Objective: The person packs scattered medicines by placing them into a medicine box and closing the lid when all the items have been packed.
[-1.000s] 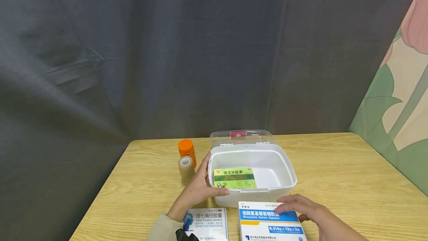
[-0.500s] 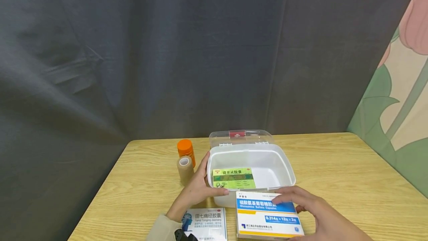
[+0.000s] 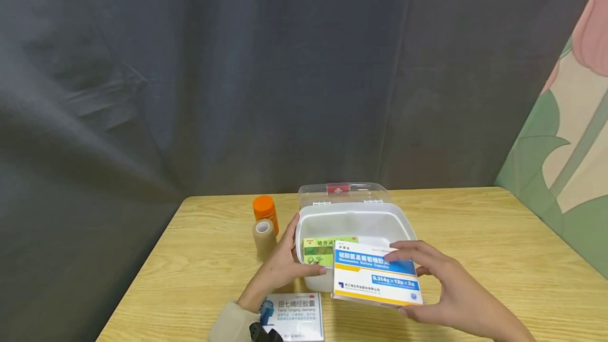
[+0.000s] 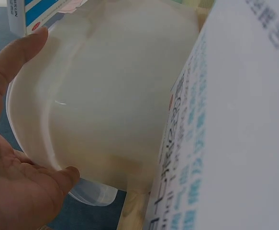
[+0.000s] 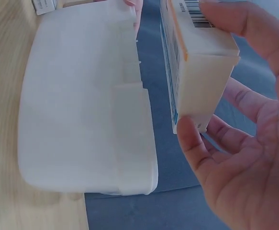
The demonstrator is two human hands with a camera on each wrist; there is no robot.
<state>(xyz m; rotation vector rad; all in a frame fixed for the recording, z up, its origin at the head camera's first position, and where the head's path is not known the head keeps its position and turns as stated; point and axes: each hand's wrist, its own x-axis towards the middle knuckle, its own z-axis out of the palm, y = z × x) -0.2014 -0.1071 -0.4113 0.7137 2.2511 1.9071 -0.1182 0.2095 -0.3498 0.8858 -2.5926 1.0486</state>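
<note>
My right hand pinches a white and blue box of glucosamine capsules by its right end. The fingers lie along its top edge, the thumb at its lower corner. Held tilted, it overlaps the front rim of an open white first-aid box in the head view. The right wrist view shows the capsule box above the first-aid box's rim level. My left hand grips the first-aid box's left front corner, thumb toward the front, fingers along the left side. Inside lies a green medicine box, partly hidden.
A white medicine box lies in front, near my left wrist. An orange-capped bottle and a tan bandage roll stand left of the first-aid box. Its clear lid is raised behind. A dark curtain hangs beyond the table.
My right hand has lifted the capsule box from in front of the first-aid box up to its front rim. The left hand has stayed in place.
</note>
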